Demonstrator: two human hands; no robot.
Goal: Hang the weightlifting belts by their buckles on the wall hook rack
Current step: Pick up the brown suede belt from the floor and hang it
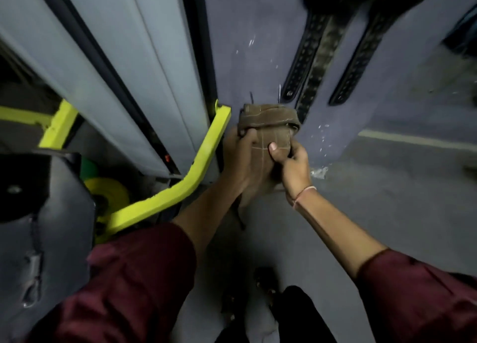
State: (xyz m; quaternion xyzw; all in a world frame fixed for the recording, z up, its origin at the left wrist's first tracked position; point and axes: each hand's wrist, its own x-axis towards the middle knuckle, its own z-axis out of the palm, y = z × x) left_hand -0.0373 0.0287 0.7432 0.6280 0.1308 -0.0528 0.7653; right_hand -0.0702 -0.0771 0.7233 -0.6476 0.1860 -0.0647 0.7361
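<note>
Both hands grip a folded brown belt (268,126): the left hand (242,157) wraps its side, the right hand (294,162) pinches its front. Dark belts (309,64) hang on the wall (245,33) just behind.

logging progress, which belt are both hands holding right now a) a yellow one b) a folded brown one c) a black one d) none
b: the left hand and right hand both grip the folded brown belt, while the black belts hang on the wall.

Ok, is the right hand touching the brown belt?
Touching. The head view shows the right hand pressing its thumb on the brown belt, with its fingers curled round the belt's edge.
</note>
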